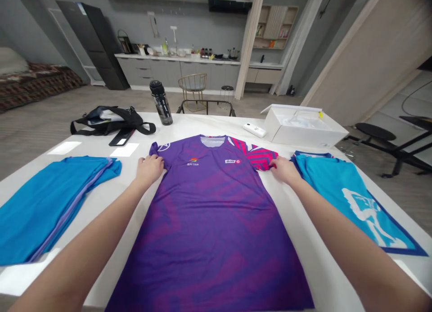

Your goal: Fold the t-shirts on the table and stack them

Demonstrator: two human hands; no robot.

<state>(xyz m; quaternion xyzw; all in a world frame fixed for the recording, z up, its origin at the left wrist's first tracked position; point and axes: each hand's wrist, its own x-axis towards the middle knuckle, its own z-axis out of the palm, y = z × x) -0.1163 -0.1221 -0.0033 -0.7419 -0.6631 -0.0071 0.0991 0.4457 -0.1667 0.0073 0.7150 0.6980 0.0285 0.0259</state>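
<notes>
A purple T-shirt (216, 222) lies spread front-up on the white table (118, 240), its collar pointing away from me. My left hand (150, 169) is closed on its left-side sleeve, which is bunched a little at the fingers. On the other side, my right hand (283, 169) pinches the hem of the pink-striped sleeve. A folded blue garment (50, 199) with a lilac stripe rests left of my left arm. Beyond my right arm lies a folded turquoise shirt (337, 181) with a white print and dark blue edge.
At the table's far side are a black bag (114, 119), a phone (122, 137), a dark water bottle (161, 104), a small white device (254, 130) and an open white box (303, 126). Chairs and a kitchen counter (175, 58) stand behind.
</notes>
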